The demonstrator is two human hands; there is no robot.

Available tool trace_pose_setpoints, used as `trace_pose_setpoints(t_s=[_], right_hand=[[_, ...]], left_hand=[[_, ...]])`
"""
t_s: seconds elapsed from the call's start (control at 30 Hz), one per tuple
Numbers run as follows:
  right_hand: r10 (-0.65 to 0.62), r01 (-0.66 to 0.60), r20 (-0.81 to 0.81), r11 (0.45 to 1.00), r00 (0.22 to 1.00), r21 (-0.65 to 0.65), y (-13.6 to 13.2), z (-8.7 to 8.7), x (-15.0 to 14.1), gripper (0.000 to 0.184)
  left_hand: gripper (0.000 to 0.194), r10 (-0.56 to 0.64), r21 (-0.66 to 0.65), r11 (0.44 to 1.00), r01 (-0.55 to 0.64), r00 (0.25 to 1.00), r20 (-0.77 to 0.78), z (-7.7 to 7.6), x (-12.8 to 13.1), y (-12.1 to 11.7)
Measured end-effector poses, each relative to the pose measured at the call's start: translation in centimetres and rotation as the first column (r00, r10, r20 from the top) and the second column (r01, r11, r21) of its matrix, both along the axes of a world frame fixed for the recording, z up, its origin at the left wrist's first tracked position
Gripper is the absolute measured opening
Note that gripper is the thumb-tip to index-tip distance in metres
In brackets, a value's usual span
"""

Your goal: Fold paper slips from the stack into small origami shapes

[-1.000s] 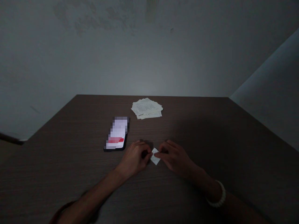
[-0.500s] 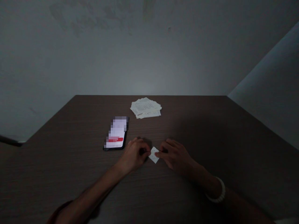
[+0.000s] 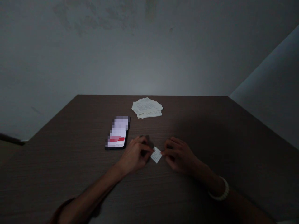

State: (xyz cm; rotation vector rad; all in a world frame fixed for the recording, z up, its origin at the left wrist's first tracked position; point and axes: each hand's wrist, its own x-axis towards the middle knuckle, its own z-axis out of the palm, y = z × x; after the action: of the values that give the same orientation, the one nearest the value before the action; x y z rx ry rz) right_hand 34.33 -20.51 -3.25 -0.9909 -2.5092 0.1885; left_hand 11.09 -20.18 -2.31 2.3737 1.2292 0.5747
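Observation:
A small white piece of paper (image 3: 156,157), apparently folded to a square with print on it, lies on the table with one corner pointing towards me. At its left corner my left hand (image 3: 137,154) has thumb and forefinger drawn together, the forefinger's tip on the paper. From the other side my right hand (image 3: 178,154) holds the right corner with its fingertips, the remaining fingers curled. A pale beaded bracelet (image 3: 223,191) circles my right wrist.
The dark wooden table (image 3: 70,137) reaches back to a grey wall (image 3: 149,62). A fanned stack of printed papers (image 3: 147,107) lies near the far edge. A phone (image 3: 118,132) with a lit screen, partly blurred, rests just beyond my left hand.
My right fingertips have shifted from the paper's face out to its right corner. My left forefinger reaches further onto the left corner. The whole view has moved slightly.

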Motion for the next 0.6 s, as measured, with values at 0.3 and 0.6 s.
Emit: trace_pose_setpoints(t_s=[0.3, 0.6], right_hand=[[-0.108, 0.103, -0.09, 0.993, 0.99, -0.059, 0.2, 0.3, -1.7, 0.018], [-0.23, 0.218, -0.117, 0.97, 0.966, -0.112, 0.2, -0.4, -2.5, 0.025]], left_hand=[[0.011, 0.0, -0.007, 1.0, 0.0, 1.0, -0.017, -0.2, 0.5, 0.6], [0.005, 0.035, 0.0, 0.999, -0.035, 0.999, 0.019, -0.3, 0.3, 0.5]])
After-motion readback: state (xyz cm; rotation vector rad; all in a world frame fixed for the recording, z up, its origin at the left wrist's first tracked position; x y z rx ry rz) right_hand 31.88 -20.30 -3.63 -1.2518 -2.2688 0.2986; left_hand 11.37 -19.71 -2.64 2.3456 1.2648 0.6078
